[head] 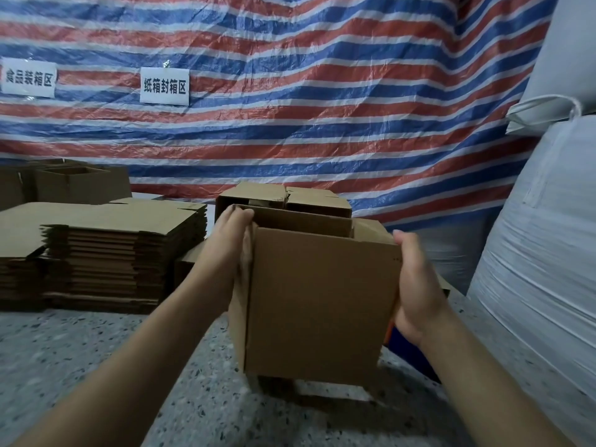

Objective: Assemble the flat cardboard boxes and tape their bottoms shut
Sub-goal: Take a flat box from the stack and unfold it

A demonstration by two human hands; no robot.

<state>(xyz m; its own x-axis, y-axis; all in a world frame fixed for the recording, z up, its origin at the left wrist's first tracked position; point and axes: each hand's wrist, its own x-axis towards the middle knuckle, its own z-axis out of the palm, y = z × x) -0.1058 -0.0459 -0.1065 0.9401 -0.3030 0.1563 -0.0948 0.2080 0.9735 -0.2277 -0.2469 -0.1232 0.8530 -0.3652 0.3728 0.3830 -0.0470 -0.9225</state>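
A brown cardboard box [319,301] is held up between my hands above the speckled floor, its top flaps standing open. My left hand [233,240] lies flat against the box's left side, fingertips reaching its upper back corner. My right hand [416,285] wraps around the right edge, thumb on the near face. A tall stack of flat cardboard boxes [106,253] sits to the left. Just behind the held box stands another assembled box [283,198]. A bit of something orange and blue [392,333] shows under my right hand; I cannot tell what it is.
More opened boxes [74,183] stand at the far left behind the stack. A red, white and blue striped tarp [290,91] with two white signs hangs behind. Large white sacks [548,237] fill the right side. The speckled floor [96,350] spreads in front.
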